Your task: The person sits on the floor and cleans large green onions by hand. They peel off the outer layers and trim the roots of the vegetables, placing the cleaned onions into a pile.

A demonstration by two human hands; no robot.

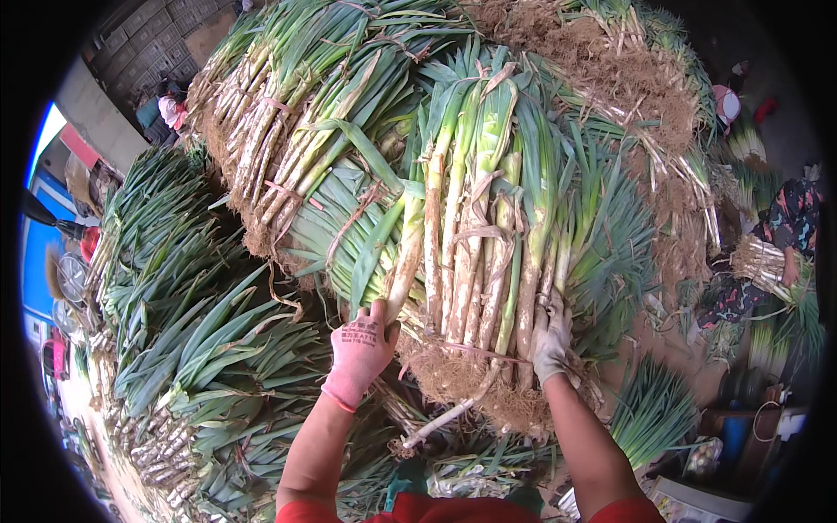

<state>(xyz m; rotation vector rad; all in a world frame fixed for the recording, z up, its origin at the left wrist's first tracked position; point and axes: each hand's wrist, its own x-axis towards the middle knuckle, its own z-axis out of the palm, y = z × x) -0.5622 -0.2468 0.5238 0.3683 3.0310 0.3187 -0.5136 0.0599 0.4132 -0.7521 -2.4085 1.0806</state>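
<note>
A large bundle of Welsh onions (463, 281) lies before me, green leaves pointing away and brown roots (451, 379) towards me. A pinkish tie (487, 353) runs across the white stems near the roots. My left hand (361, 353), in a pink work glove bearing writing, grips the lower end of a thick onion stalk (407, 252) along the bundle's left side. In a pale, soiled glove, my right hand (552, 343) clasps stems at the bundle's right edge; its fingertips are partly hidden. One loose stem (451, 421) sticks out below the roots at a slant.
Tied onion bundles (274, 137) are piled at the upper left, with a long leafy heap (170, 281) down the left. More rooted onions (608, 72) lie at the upper right. A person in patterned sleeves (788, 216) handles onions at the right; another person (171, 111) is at the far left.
</note>
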